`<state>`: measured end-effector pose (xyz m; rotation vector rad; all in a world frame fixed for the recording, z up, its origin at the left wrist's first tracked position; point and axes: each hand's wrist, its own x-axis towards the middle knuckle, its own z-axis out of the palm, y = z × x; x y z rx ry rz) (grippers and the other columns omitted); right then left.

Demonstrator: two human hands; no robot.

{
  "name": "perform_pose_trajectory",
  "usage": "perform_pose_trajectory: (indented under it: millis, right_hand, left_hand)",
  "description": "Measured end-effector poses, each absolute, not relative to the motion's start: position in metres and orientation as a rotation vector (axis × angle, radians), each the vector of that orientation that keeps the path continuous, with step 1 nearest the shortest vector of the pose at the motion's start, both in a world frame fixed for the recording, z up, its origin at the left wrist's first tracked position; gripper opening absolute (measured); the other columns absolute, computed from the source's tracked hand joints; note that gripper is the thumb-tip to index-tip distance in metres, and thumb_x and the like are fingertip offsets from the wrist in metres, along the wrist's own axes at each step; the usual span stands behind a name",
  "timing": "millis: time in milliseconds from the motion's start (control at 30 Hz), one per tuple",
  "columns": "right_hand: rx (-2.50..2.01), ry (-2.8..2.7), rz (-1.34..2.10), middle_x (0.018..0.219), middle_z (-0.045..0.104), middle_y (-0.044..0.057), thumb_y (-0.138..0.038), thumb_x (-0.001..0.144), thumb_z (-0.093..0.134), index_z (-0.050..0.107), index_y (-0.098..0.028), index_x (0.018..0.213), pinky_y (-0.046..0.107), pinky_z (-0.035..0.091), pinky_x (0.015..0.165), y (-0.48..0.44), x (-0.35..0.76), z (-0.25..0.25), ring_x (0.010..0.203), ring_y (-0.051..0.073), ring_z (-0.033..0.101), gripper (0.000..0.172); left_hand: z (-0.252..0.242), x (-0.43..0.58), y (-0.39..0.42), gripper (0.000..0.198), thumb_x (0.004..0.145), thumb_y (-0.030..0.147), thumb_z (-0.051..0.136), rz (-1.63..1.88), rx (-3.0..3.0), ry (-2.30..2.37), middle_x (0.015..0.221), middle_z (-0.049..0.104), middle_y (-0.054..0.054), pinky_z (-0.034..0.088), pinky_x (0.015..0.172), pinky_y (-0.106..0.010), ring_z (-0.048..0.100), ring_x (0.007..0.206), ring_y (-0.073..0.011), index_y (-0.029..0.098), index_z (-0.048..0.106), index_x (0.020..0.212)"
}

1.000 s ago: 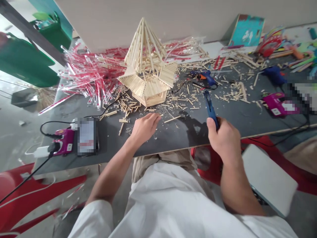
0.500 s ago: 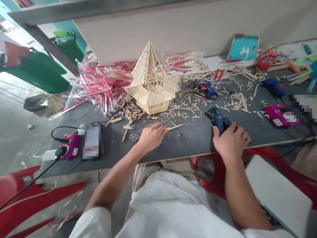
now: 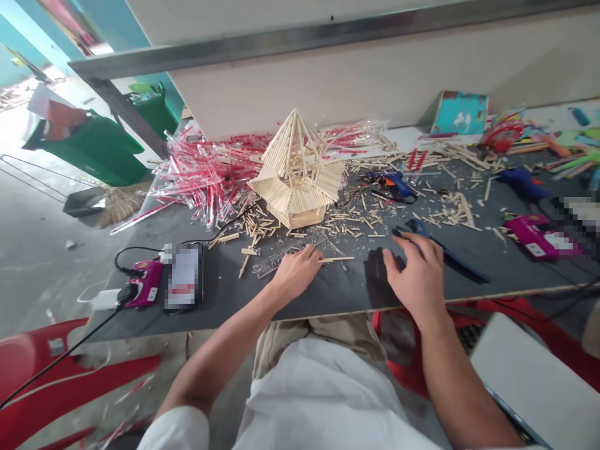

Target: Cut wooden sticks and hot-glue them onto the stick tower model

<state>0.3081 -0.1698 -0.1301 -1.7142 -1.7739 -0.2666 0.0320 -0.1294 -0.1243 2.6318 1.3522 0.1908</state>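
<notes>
Between the closed fingers of my left hand point(image 3: 298, 270) is a thin wooden stick point(image 3: 341, 259), its free end pointing right over the dark table point(image 3: 323, 294). A clear plastic ruler point(image 3: 269, 265) lies partly under that hand. My right hand point(image 3: 417, 272) is raised with its fingers apart and holds nothing. The blue cutter tool point(image 3: 457, 261) lies on the table just behind and right of it, partly hidden by the fingers. Beyond my left hand stands a pagoda-like model of sticks point(image 3: 300, 181), upright, with a pointed top and a flared lower roof.
Stick offcuts point(image 3: 262, 228) litter the table around the model. Red-and-clear wrappers point(image 3: 206, 175) pile up at the back left. A blue glue gun point(image 3: 396, 184) lies behind my right hand. A phone point(image 3: 184, 278) and a purple power strip point(image 3: 144, 282) sit at left, with cables.
My right hand has let go of the blue cutter tool, opened and shifted slightly left; the tool now lies on the table. My left hand still pinches the stick. The view has tilted slightly.
</notes>
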Motion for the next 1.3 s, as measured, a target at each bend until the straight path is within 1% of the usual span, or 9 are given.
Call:
perform_pose_trajectory:
  millis: [133,267,467,600,733,833,967,1067,1300]
  right_hand:
    - [-1.509,-1.959,0.336,0.123,0.068,0.011,-0.036,0.101,0.057,0.065,-0.02,0.129,0.038,0.057,0.092,-0.165,0.277,-0.119,0.105,0.024,0.068,0.033]
    - [-1.331,-2.086,0.609,0.121,0.069,0.011,-0.031,0.106,0.046,0.063,-0.025,0.132,0.043,0.053,0.097,-0.159,0.254,-0.128,0.111,0.027,0.067,0.032]
    - [-1.284,-2.02,0.702,0.098,0.071,0.006,-0.03,0.108,0.041,0.062,-0.024,0.122,0.039,0.052,0.087,-0.161,0.243,-0.141,0.093,0.023,0.067,0.025]
    - [-1.281,-1.947,0.751,0.094,0.072,0.003,-0.03,0.109,0.039,0.055,-0.024,0.112,0.033,0.051,0.081,-0.166,0.244,-0.144,0.085,0.019,0.068,0.017]
    - [-1.247,-1.915,0.796,0.092,0.073,0.002,-0.028,0.109,0.038,0.05,-0.024,0.115,0.03,0.051,0.076,-0.167,0.245,-0.145,0.078,0.016,0.068,0.014]
    - [-1.201,-1.922,0.769,0.092,0.068,0.005,-0.03,0.106,0.045,0.056,-0.023,0.105,0.032,0.049,0.077,-0.166,0.245,-0.141,0.082,0.019,0.064,0.013]
    - [-1.163,-1.87,0.698,0.091,0.063,0.006,-0.03,0.102,0.054,0.062,-0.023,0.096,0.035,0.046,0.083,-0.164,0.246,-0.135,0.089,0.021,0.059,0.013]
    - [-1.146,-1.836,0.709,0.085,0.062,0.004,-0.031,0.101,0.056,0.062,-0.023,0.089,0.034,0.045,0.079,-0.162,0.246,-0.133,0.084,0.02,0.057,0.016]
    - [-1.1,-1.888,0.853,0.086,0.067,0.003,-0.035,0.102,0.056,0.067,-0.023,0.094,0.032,0.047,0.074,-0.163,0.247,-0.134,0.077,0.017,0.061,0.018]
  left_hand:
    - [-0.122,0.03,-0.13,0.028,0.11,0.033,0.034,0.192,2.627,1.38,0.11,0.065,-0.008,0.04,0.052,-0.028,0.068,0.072,-0.018,0.02,0.059,0.116]
    - [-0.12,0.026,-0.128,0.026,0.109,0.03,0.033,0.247,2.596,1.403,0.112,0.065,-0.01,0.039,0.051,-0.028,0.069,0.071,-0.0181,0.019,0.055,0.117]
    - [-0.113,0.022,-0.128,0.026,0.11,0.034,0.034,0.383,2.511,1.442,0.116,0.069,-0.009,0.046,0.059,-0.027,0.073,0.086,-0.0188,0.02,0.054,0.117]
    - [-0.113,0.022,-0.133,0.028,0.107,0.033,0.042,0.558,2.464,1.384,0.117,0.07,-0.007,0.05,0.066,-0.025,0.073,0.097,-0.0179,0.023,0.054,0.13]
    - [-0.119,0.023,-0.136,0.037,0.101,0.029,0.051,0.679,2.474,1.264,0.111,0.072,-0.004,0.048,0.063,-0.024,0.073,0.094,-0.017,0.026,0.053,0.138]
    - [-0.122,0.025,-0.137,0.043,0.098,0.027,0.055,0.567,2.53,1.161,0.111,0.073,-0.003,0.05,0.066,-0.024,0.074,0.089,-0.0168,0.027,0.052,0.14]
    - [-0.125,0.027,-0.138,0.052,0.1,0.041,0.057,0.559,2.482,1.234,0.109,0.073,-0.005,0.053,0.074,-0.026,0.075,0.093,-0.0181,0.027,0.044,0.147]
    - [-0.128,0.03,-0.139,0.055,0.1,0.048,0.057,0.559,2.495,1.153,0.113,0.073,-0.006,0.055,0.075,-0.027,0.075,0.096,-0.0189,0.027,0.041,0.149]
    - [-0.136,0.034,-0.141,0.072,0.099,0.058,0.053,0.59,2.518,1.091,0.115,0.073,-0.01,0.058,0.075,-0.029,0.076,0.099,-0.0221,0.022,0.029,0.155]
